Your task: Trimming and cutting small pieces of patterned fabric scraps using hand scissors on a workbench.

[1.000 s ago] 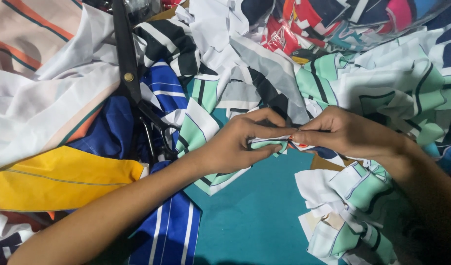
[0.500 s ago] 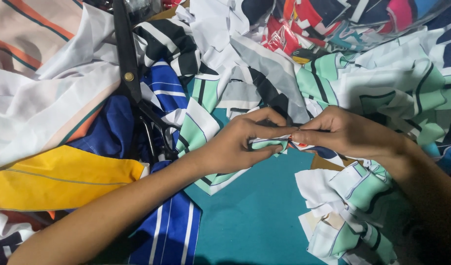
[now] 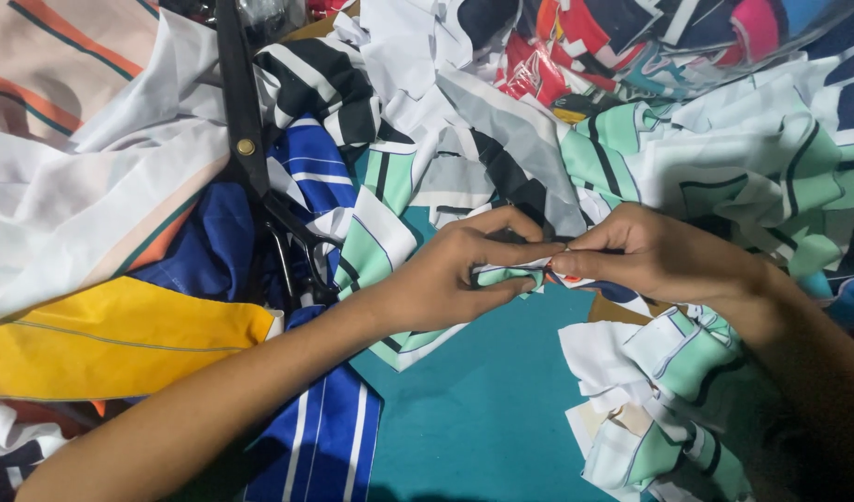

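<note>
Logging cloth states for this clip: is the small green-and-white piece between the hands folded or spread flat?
Folded: the green-and-white piece is a narrow bunched strip pinched between left hand and right hand.

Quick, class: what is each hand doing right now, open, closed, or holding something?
Left hand: closed, pinching the small green-and-white fabric scrap.
Right hand: closed, pinching the same scrap's other end.

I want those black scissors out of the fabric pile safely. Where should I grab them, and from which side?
Probably by the looped handles of the scissors, coming from the near side. The handles point toward the person and lie bare on the cloth beside the left hand; the closed blades run away toward the far edge.
</note>
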